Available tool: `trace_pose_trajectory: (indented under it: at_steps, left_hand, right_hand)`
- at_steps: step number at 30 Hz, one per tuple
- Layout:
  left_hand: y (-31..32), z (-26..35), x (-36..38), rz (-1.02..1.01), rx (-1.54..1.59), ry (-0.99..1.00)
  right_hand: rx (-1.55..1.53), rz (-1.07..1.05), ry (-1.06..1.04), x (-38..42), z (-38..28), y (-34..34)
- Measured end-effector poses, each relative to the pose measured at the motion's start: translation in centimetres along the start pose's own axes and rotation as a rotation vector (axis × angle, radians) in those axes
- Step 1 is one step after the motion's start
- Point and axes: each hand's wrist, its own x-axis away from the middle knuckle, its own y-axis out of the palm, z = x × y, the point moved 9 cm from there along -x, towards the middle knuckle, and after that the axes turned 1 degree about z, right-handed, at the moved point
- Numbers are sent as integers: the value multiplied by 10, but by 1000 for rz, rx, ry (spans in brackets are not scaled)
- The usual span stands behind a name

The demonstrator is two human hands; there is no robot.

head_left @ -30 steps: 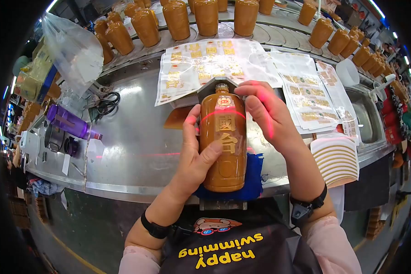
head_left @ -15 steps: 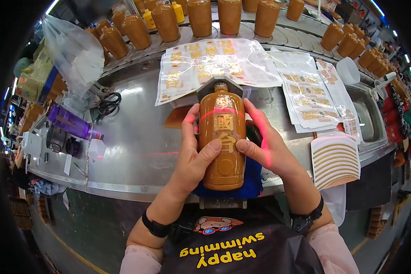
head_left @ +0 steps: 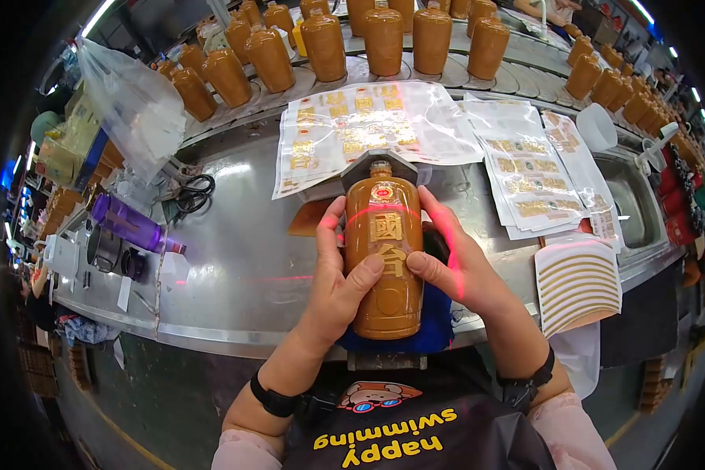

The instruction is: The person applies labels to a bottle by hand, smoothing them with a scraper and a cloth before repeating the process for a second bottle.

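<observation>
A brown glazed bottle (head_left: pixel 385 301) with raised gold characters and a small red emblem lies between my hands, its neck pointing away from me. My left hand (head_left: pixel 333 278) wraps its left side, thumb resting on the front beside the lower character. From the other side my right hand (head_left: pixel 464 270) grips it, thumb also on the front near that character. Beneath the bottle is a blue cloth (head_left: pixel 440 323), and a grey angled holder (head_left: pixel 404 169) surrounds its neck. A red light line crosses the bottle's shoulder and my fingers.
Sticker sheets with gold characters (head_left: pixel 321 117) lie ahead, more sheets (head_left: pixel 517 168) to the right, near curved gold strips (head_left: pixel 578 286) and a sink (head_left: pixel 642 207). A conveyor (head_left: pixel 462 90) carries several brown bottles (head_left: pixel 489 51). Left are scissors (head_left: pixel 192 194) and a purple bottle (head_left: pixel 129 222).
The view has tilted slightly, so the bench sits lower in the picture. Bottles on the conveyor have shifted position. Both hands keep nearly the same hold on the bottle.
</observation>
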Motion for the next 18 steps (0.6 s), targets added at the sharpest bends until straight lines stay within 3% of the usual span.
trace_pose_trajectory:
  at_steps: [12,18]
  left_hand:
    - [-10,6,-23,52,45,-30]
    - [-6,8,-40,47,-75,-37]
  right_hand:
    - [33,10,-17,1,2,-1]
    - [14,22,-13,1,-3,0]
